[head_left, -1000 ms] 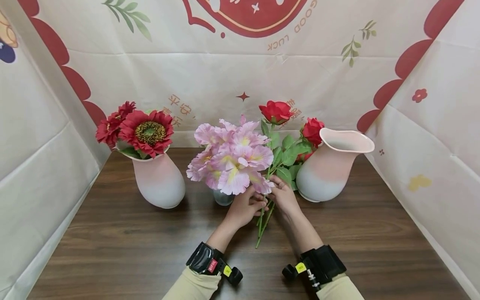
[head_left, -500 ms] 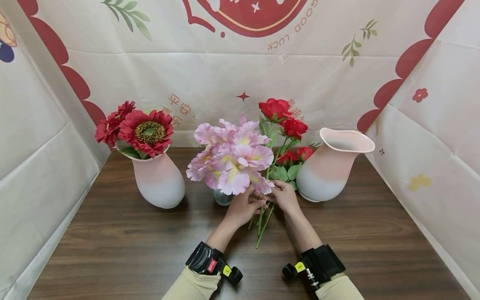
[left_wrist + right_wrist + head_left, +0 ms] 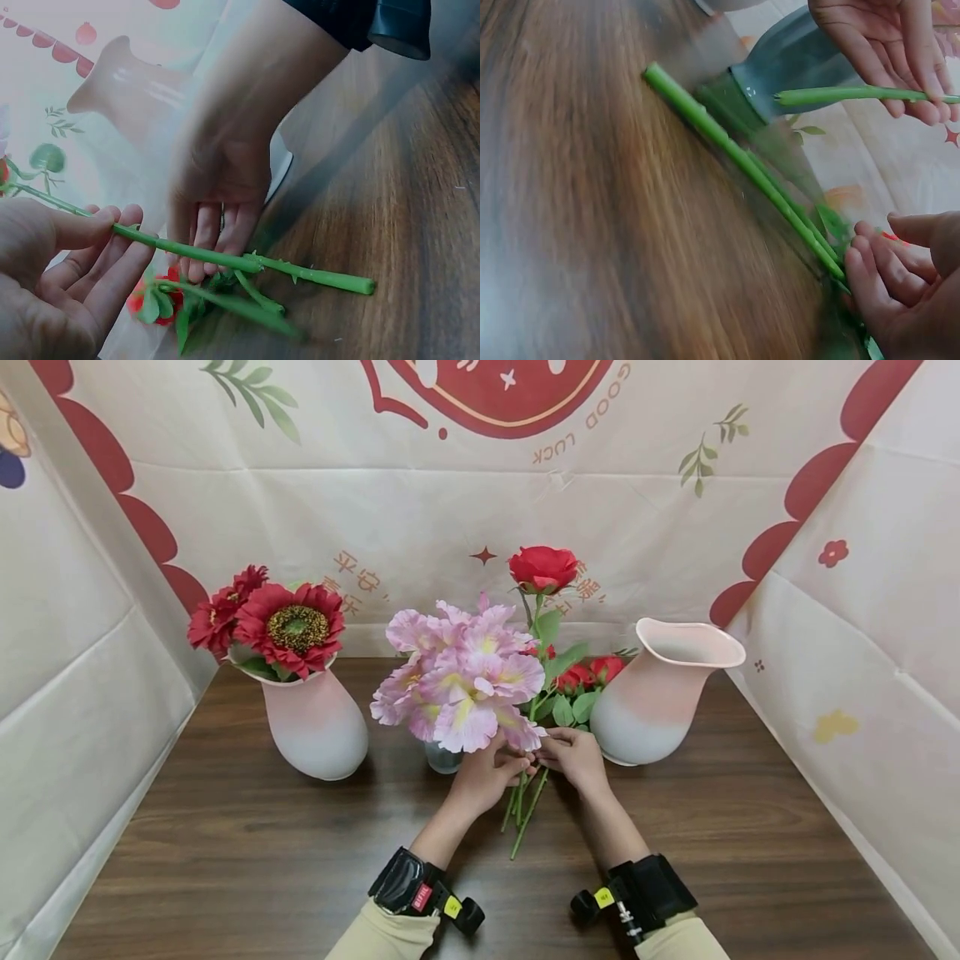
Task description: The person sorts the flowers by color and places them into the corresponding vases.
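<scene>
one full-petalled red rose (image 3: 543, 570) is standing above the dark brown wood-grain bench (image 3: 262, 868), the left hand (image 3: 482, 778) pinching its green stem (image 3: 187, 249) between thumb and fingers, while the right hand (image 3: 577, 760) is reaching to loose green stems (image 3: 739, 154), its grip loosely spread with the thumb apart. more red roses (image 3: 576, 678) are lying beside the flared, pink-to-white vase (image 3: 647, 718) at right. gathering roses one at a time seems to be the step in hand, and the next move is probably calling for a right-hand pinch on one stem.
</scene>
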`<state>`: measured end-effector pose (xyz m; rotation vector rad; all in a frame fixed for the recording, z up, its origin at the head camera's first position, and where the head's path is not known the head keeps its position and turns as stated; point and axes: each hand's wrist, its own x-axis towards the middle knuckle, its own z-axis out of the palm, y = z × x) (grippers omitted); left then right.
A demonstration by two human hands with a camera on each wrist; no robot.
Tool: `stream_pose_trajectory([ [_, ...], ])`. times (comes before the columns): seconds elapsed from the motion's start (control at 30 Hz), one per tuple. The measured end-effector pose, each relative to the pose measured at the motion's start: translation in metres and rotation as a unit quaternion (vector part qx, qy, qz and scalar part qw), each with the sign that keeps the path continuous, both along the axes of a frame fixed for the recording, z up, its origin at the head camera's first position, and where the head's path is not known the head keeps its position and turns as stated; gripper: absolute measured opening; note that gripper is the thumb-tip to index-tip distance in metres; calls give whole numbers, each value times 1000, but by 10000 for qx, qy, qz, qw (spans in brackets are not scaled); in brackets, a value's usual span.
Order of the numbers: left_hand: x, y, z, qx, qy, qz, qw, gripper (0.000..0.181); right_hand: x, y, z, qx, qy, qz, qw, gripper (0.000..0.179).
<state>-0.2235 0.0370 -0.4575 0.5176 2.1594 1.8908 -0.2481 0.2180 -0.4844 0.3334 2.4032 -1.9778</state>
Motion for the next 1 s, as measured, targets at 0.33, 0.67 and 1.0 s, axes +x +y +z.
stream_pose_trajectory([
  [0.33,-1,0,0,86,170,-88,9998,9,21,15,23,1720,968,-312,9798,29],
  [0.67,0,1,-3,-17,173,-38,9998,10,53,40,74,2111,2860,-2007,9129,21],
  [1.0,-1,0,-6,97,145,14,9998,10,49,76,72,1425,3544,-3165,8683,69],
])
